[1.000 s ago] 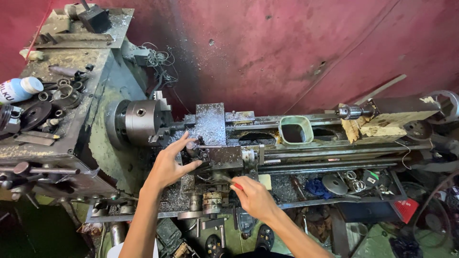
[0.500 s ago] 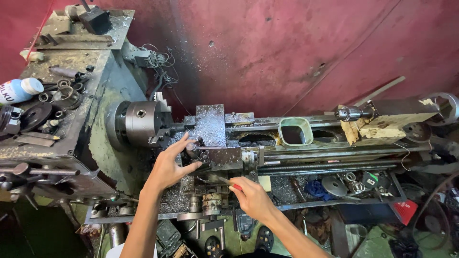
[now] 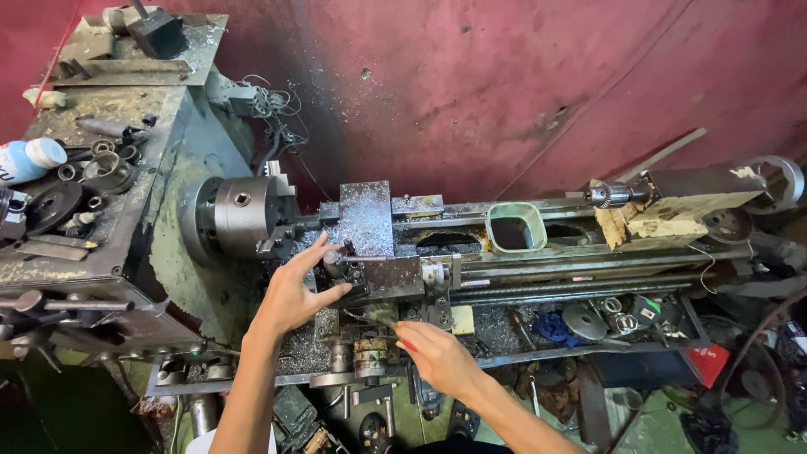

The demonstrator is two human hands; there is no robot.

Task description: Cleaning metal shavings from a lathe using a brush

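I look down on an old green lathe with a steel chuck (image 3: 239,214) at the left. My left hand (image 3: 294,290) reaches onto the chip-covered cross slide (image 3: 366,214), fingers and thumb closed around a small round handle (image 3: 333,259) beside the tool post block (image 3: 391,273). My right hand (image 3: 437,357) lies lower, over the carriage apron (image 3: 370,349). Its fingers curl down by a worn dial, and whatever is under the fingertips is hidden.
The headstock top (image 3: 101,219) carries loose rings, tools and a white and blue bottle (image 3: 29,160). A tailstock with a drill chuck (image 3: 614,195) stands at the right. A square green funnel (image 3: 514,227) rests on the bed. The tray below holds discs and rags. A red wall stands behind.
My right hand has crept a little to the left along the apron. The left hand stays on the handle at the cross slide.
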